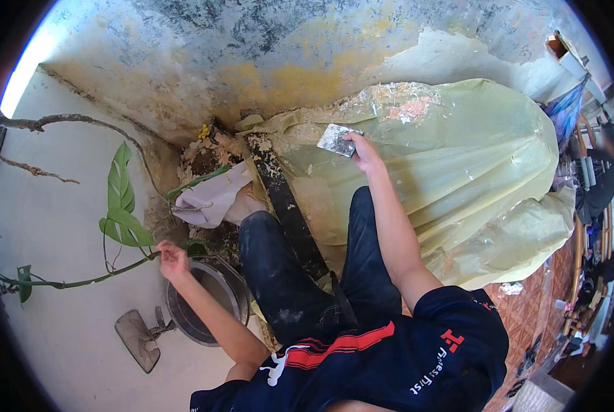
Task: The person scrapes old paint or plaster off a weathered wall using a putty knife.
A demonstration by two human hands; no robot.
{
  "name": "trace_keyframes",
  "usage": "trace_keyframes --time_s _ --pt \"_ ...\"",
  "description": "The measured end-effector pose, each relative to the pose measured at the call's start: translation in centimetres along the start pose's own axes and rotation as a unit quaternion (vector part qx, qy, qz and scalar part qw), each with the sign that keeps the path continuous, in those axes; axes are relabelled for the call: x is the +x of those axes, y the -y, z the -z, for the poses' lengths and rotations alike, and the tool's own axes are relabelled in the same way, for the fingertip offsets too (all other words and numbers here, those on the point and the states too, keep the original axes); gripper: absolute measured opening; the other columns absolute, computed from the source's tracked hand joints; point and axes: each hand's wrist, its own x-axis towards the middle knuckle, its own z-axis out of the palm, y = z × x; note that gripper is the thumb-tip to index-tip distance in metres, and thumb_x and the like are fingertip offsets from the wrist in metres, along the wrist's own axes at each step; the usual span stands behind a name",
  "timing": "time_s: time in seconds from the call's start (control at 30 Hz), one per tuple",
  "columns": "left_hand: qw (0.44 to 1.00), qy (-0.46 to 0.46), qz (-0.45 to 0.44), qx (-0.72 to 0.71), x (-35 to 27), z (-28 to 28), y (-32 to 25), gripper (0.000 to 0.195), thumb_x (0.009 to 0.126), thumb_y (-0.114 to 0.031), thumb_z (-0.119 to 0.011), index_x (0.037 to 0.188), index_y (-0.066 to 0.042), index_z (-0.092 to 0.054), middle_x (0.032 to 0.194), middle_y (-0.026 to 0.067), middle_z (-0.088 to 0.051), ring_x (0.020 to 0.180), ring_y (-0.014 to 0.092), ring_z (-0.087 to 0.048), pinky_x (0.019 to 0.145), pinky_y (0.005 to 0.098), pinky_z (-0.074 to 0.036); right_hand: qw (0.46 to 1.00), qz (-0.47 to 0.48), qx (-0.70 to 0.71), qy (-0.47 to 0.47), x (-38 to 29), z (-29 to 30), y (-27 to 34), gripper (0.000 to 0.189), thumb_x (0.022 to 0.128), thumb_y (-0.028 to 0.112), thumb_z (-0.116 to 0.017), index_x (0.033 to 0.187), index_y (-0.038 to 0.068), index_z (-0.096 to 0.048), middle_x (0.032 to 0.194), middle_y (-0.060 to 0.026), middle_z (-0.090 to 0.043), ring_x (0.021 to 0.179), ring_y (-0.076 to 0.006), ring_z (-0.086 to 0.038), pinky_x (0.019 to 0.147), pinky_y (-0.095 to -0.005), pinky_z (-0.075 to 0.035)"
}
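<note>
My left hand (174, 261) has its curled fingers at a green climbing-plant stem (98, 278), near two broad split leaves (126, 226). The stem meets the fingertips, and part of the grip is hidden. In my right hand (365, 152) is a flat rectangular scraping or sanding tool (338, 140). Its pale face is smeared with dark marks, and its exact kind is unclear. The tool is over a yellowish plastic sheet (472, 129), apart from the peeling wall (286, 56). Paint flakes (407, 108) lie on the sheet along the wall.
A dark, flake-covered plank (286, 206) runs between my knees. Below my left forearm is a round bucket (196, 304), with a dusty mirror (138, 340) near it. Bare branches (70, 119) jut in from the left. Another person (600, 165) is at the far right.
</note>
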Motion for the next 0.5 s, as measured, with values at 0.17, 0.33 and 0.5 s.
trace_keyframes --time_s 0.17,0.33,0.5 --pt "1.0 0.013 0.013 0.001 1.9 -0.4 8.9 0.027 0.093 -0.009 -0.03 0.089 0.004 -0.054 0.083 0.0155 -0.059 0.075 0.027 -0.06 0.066 0.0336 -0.06 1.0 0.0 0.023 -0.007 -0.4 0.1 0.4 0.022 0.08 0.011 -0.062 0.1 0.001 -0.06 0.089 -0.0087 -0.066 0.078 -0.0206 -0.067 0.067 -0.0369 -0.057" --pt "0.997 -0.045 0.01 0.064 7.2 -1.7 21.2 0.035 0.099 -0.017 -0.026 0.089 0.002 -0.053 0.082 0.0164 -0.059 0.073 0.026 -0.063 0.069 0.0344 -0.06 1.0 0.014 0.023 -0.012 -1.4 1.3 0.9 0.021 0.081 0.01 -0.061 0.1 0.001 -0.061 0.089 -0.009 -0.067 0.078 -0.0204 -0.067 0.067 -0.0371 -0.057" --pt "0.965 -0.027 0.226 0.13 10.2 -8.4 47.5 0.043 0.101 -0.023 -0.024 0.123 0.007 -0.046 0.11 0.0203 -0.056 0.101 0.03 -0.058 0.088 0.0449 -0.051 0.999 0.027 0.04 -0.018 -2.4 1.3 0.4 0.023 0.081 0.009 -0.06 0.102 0.0 -0.061 0.089 -0.0087 -0.066 0.08 -0.0189 -0.067 0.071 -0.0342 -0.056"
